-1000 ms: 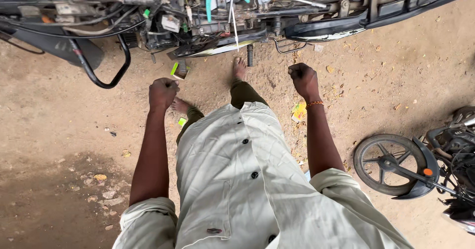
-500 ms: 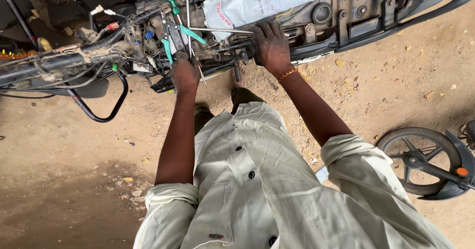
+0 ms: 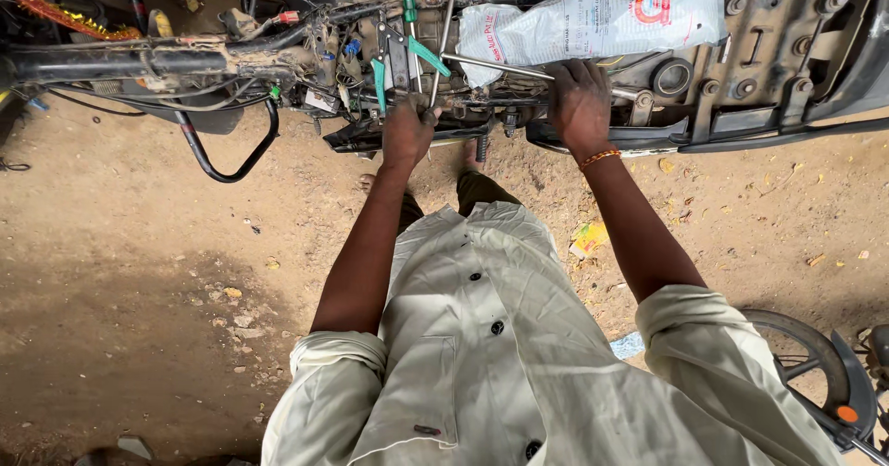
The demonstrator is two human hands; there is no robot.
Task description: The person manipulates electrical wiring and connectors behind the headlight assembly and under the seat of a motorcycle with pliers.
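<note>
Gripping scooter frame (image 3: pixel 278 58): left hand (image 3: pixel 407 132), right hand (image 3: pixel 579 105).

Both hands rest on the stripped scooter frame (image 3: pixel 278 58): left hand (image 3: pixel 407 132) seemingly gripping green-handled pliers (image 3: pixel 394 58), right hand (image 3: pixel 579 105) beside a white sack (image 3: pixel 593 21).

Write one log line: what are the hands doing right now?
left hand: on green-handled pliers | right hand: on scooter frame | ground: dirt

scooter frame (image 3: pixel 741 49) | stripped (panels off) | lying across dirt
</note>
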